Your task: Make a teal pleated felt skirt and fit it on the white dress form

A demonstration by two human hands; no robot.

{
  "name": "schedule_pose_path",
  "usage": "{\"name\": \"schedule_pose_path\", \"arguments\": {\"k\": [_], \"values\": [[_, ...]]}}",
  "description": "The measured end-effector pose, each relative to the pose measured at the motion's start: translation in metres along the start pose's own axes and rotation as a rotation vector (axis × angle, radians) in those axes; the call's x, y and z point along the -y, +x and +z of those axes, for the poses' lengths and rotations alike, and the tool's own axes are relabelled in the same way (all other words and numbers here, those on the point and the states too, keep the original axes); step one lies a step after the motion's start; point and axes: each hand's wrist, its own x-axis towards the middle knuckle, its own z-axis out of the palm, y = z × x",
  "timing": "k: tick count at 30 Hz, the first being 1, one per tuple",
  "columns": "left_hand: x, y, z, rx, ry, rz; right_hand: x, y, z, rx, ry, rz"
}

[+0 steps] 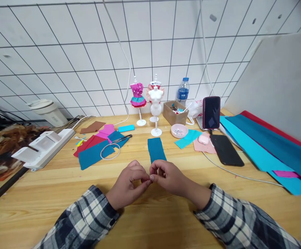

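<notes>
- Pinching together at lower centre of frame: left hand and right hand, fingertips meeting, curled nearly closed; whatever they grip is too small to tell.
- Teal felt strip just above, its near end at the right hand's fingers.
- White mannequin farther up, centre.

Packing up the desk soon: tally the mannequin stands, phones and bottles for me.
Mannequin stands: 3
Phones: 2
Water bottle: 1
Total: 6
</notes>
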Motion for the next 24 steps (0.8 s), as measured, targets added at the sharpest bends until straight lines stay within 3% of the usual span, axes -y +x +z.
{"name": "schedule_pose_path", "arguments": {"k": [3,5,7,10,12,14,20,24], "values": [[-0.002,0.002,0.003,-0.035,-0.119,0.083,0.001,-0.001,-0.006,0.070,0.223,0.047],[0.000,0.005,0.008,-0.076,-0.167,0.081,-0.002,0.000,-0.015,-0.016,0.303,0.052],[0.005,0.009,0.015,-0.132,-0.202,-0.002,-0.006,0.000,-0.024,-0.220,0.183,-0.030],[0.016,0.014,0.022,-0.150,-0.272,-0.143,-0.011,-0.001,-0.034,-0.426,-0.253,-0.347],[0.022,0.015,0.023,-0.130,-0.307,-0.156,-0.015,-0.003,-0.035,-0.422,-0.489,-0.536],[0.024,0.013,0.023,-0.129,-0.310,-0.127,-0.018,-0.004,-0.032,-0.394,-0.630,-0.622],[0.021,0.008,0.019,-0.135,-0.156,-0.058,-0.017,-0.006,-0.026,-0.411,-0.841,-0.641],[0.016,0.007,0.016,-0.115,-0.038,0.016,-0.013,-0.011,-0.026,-0.316,-0.925,-0.599]]}}
